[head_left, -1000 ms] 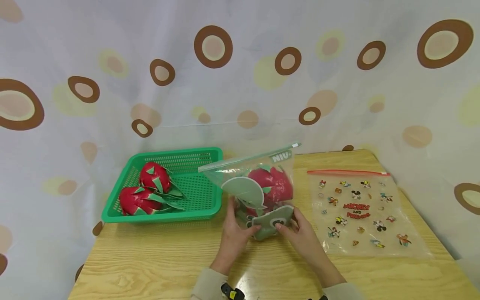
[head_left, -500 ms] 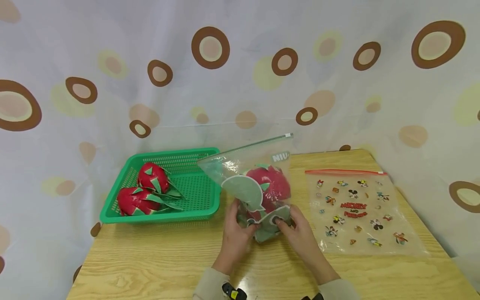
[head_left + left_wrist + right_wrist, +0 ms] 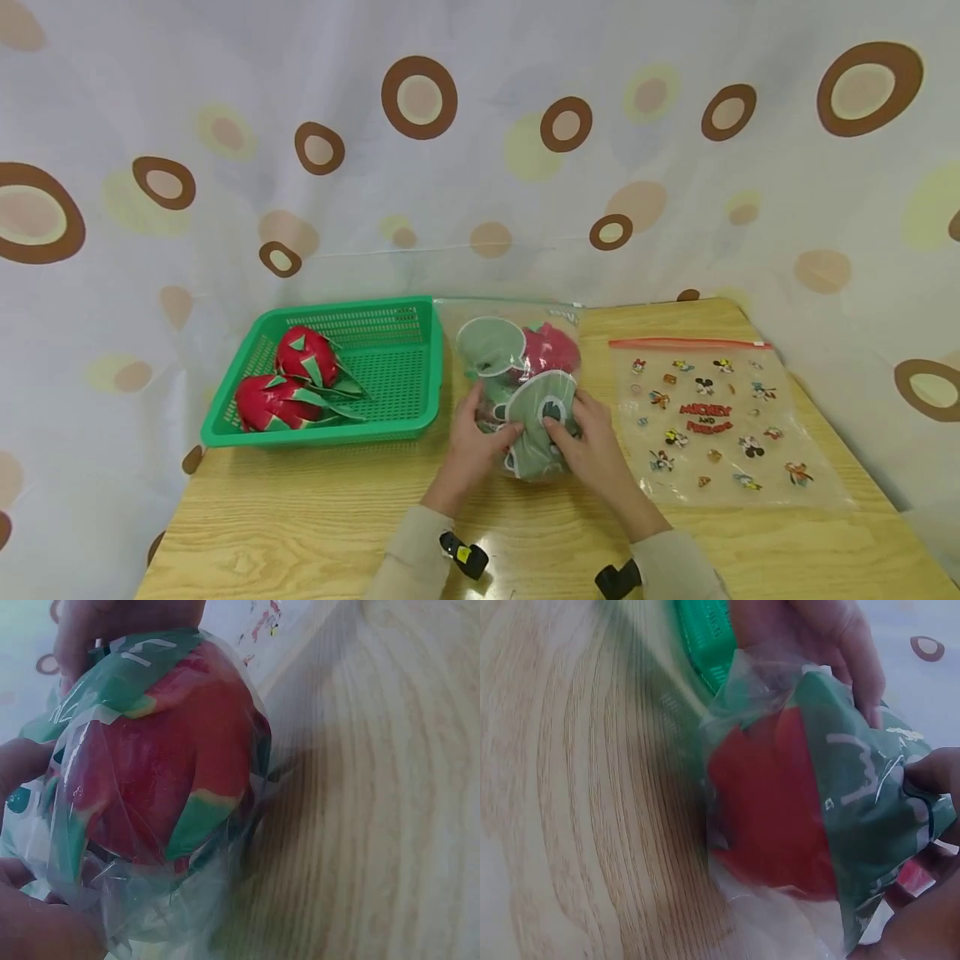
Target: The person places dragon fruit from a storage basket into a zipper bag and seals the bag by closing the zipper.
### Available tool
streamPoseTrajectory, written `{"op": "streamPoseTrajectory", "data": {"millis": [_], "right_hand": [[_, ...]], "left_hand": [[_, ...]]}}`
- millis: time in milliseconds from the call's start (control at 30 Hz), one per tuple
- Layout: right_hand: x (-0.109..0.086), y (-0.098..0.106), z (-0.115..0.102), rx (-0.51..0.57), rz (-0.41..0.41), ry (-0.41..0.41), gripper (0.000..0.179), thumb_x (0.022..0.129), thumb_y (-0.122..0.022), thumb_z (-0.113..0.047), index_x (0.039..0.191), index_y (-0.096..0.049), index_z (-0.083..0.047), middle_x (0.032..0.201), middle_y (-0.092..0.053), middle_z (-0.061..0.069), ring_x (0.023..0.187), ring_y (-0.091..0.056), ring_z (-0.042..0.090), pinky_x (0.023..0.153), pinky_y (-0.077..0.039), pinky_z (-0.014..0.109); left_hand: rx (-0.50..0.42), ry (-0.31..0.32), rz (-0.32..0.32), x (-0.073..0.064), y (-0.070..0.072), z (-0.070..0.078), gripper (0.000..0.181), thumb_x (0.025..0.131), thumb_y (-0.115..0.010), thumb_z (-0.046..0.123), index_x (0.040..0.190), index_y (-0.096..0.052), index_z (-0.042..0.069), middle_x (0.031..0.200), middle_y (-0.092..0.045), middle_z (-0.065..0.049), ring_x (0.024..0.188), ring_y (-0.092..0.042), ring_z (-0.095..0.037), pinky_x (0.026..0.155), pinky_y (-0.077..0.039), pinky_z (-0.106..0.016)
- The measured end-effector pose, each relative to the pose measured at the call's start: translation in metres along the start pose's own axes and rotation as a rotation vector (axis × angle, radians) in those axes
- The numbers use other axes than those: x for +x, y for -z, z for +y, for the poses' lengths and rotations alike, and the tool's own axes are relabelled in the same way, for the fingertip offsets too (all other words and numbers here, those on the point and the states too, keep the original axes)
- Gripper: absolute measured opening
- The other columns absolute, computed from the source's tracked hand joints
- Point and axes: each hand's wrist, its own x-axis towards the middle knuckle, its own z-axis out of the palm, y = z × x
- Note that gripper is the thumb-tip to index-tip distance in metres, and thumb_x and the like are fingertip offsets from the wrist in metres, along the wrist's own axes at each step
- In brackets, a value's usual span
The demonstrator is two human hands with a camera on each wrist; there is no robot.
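Note:
A clear slider zip bag (image 3: pixel 487 346) with green cartoon print stands bulging on the table in the head view. Red dragon fruit (image 3: pixel 551 350) with green-tipped scales fills it, and the red skin also shows through the plastic in both wrist views. My left hand (image 3: pixel 468 450) grips the bag's left side, thumb across the printed front. On the other side my right hand (image 3: pixel 598 442) holds it the same way, thumb pressed by a printed eye. The fingers behind the bag are partly hidden in the head view.
To the left, a green plastic basket (image 3: pixel 386 383) holds two dragon fruits (image 3: pixel 307 354) with long leafy scales. A second zip bag (image 3: pixel 720 458), with a red top and cartoon figures, lies flat at right. A spotted curtain (image 3: pixel 360 225) hangs behind the wooden table (image 3: pixel 315 517).
The bag has turned and straightened between my hands: its slanted zip top has dropped and is nearly level, and more of its printed front shows. Both hands keep their grip.

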Motion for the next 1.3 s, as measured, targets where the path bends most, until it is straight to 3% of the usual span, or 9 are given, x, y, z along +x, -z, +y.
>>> {"op": "streamPoseTrajectory", "data": {"millis": [100,200,367,567,800,1300], "right_hand": [[0.007,-0.001,0.002,0.016,-0.027,0.006,0.042,0.097,-0.063,-0.020,0.134,-0.057,-0.002,0.144,-0.047,0.016,0.133,-0.041,0.037,0.111,-0.033,0.061],[0.015,-0.003,0.005,0.025,-0.032,0.032,0.044,0.097,-0.062,-0.017,0.137,-0.054,0.000,0.141,-0.048,0.016,0.133,-0.044,0.036,0.112,-0.036,0.059],[0.028,-0.009,0.010,-0.002,-0.029,0.104,0.051,0.096,-0.063,-0.014,0.142,-0.047,0.002,0.143,-0.046,0.018,0.133,-0.046,0.036,0.111,-0.037,0.057],[0.039,-0.018,0.012,-0.132,-0.029,0.066,0.052,0.100,-0.055,-0.022,0.144,-0.044,0.003,0.145,-0.043,0.020,0.134,-0.045,0.038,0.112,-0.036,0.057],[0.052,-0.024,0.024,-0.203,-0.024,-0.003,0.052,0.104,-0.046,-0.028,0.146,-0.042,0.003,0.149,-0.042,0.021,0.137,-0.044,0.040,0.113,-0.035,0.057],[0.084,-0.019,0.030,-0.260,-0.117,-0.004,0.057,0.105,-0.040,-0.032,0.150,-0.036,0.003,0.153,-0.040,0.022,0.141,-0.040,0.039,0.117,-0.032,0.054]], "left_hand": [[-0.007,0.042,0.001,0.007,0.000,0.000,0.089,0.082,-0.078,0.029,0.157,-0.030,0.017,0.153,-0.037,-0.015,0.135,-0.040,-0.031,0.113,-0.036,-0.052],[0.017,0.090,0.003,0.012,-0.001,0.001,0.089,0.084,-0.076,0.032,0.158,-0.027,0.021,0.158,-0.033,-0.012,0.140,-0.037,-0.030,0.117,-0.033,-0.051],[0.055,0.121,0.001,0.019,-0.006,0.004,0.089,0.089,-0.071,0.037,0.159,-0.020,0.021,0.159,-0.031,-0.013,0.145,-0.033,-0.031,0.120,-0.028,-0.052],[0.214,0.108,-0.020,0.028,-0.015,0.001,0.093,0.091,-0.064,0.052,0.159,-0.015,0.011,0.156,-0.031,-0.023,0.145,-0.030,-0.040,0.117,-0.029,-0.058],[0.383,0.059,0.049,0.037,-0.026,-0.005,0.085,0.095,-0.058,0.052,0.158,-0.022,0.007,0.143,-0.040,-0.030,0.135,-0.037,-0.045,0.110,-0.037,-0.058],[0.401,0.065,0.127,0.058,-0.033,-0.009,0.082,0.098,-0.053,0.051,0.157,-0.021,0.004,0.134,-0.042,-0.031,0.126,-0.038,-0.042,0.106,-0.038,-0.055]]}}
